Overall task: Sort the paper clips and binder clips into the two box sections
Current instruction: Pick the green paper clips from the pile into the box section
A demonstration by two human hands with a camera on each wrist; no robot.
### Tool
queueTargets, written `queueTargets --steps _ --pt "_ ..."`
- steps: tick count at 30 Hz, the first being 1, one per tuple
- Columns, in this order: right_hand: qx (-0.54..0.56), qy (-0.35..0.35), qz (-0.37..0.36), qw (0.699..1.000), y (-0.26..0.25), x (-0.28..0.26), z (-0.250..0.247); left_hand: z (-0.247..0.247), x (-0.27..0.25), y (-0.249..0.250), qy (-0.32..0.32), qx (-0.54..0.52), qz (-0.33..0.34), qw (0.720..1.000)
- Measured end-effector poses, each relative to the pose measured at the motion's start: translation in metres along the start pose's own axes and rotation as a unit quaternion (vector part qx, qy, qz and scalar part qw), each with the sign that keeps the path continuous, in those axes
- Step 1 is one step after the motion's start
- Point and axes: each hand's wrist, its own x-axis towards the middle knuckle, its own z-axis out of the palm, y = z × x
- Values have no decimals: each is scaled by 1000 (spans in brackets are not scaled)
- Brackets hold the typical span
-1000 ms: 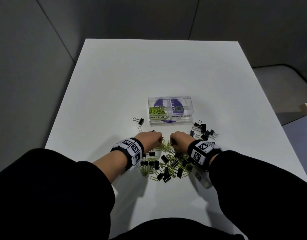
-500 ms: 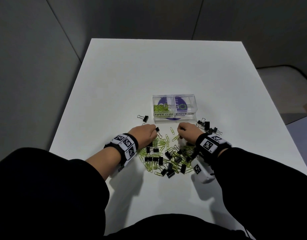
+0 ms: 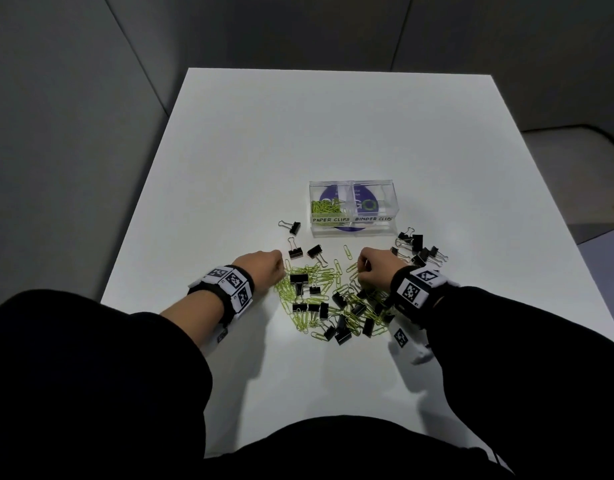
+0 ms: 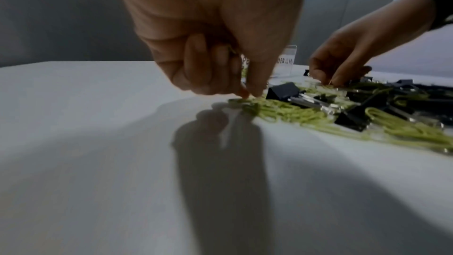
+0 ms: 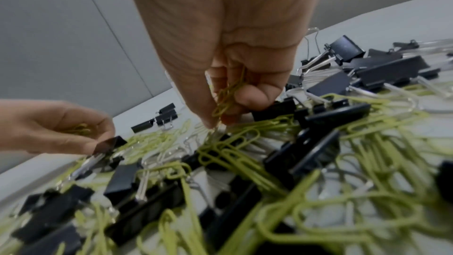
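Crowding green paper clips (image 3: 309,299), black binder clips (image 3: 340,299), both hands (image 3: 376,268) pinching

From the head view I can't see the fingertips of my left hand (image 3: 264,270) or right hand (image 3: 376,270); both are curled under at the pile's 12 o'clock edge. My right wrist band (image 3: 416,287) covers part of the paper clips (image 3: 298,296) at 3 o'clock. In the left wrist view my hand blocks most of the box (image 4: 286,61), leaving only bits of its labels. In the right wrist view the nearest binder clips (image 5: 147,218) are blurred and run off the bottom edge.
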Motion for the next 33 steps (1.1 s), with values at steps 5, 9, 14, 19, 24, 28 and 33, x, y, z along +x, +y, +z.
queueTargets --steps 5,9,14,19,24,28,33 --pt "-52 -9 -19 998 0 -1 1 3 -3 1 -76 -76 7 994" --pt "-72 -15 -33 997 1 0 1 12 -5 16 -101 -76 35 991" --pt "-108 -16 -43 993 -1 0 0 17 -3 34 -85 -67 58 992" --pt "-84 12 -52 995 -7 -4 -1 -1 -11 14 -52 -62 26 996" --pt "-73 26 -82 994 -25 -7 4 -6 -24 -21 -77 30 -15 996" --pt "-68 -47 -118 990 -41 -8 15 3 -29 -17 -83 20 15 996" --pt "-203 -76 -206 954 -54 -10 37 12 -17 -8 -55 7 20 998"
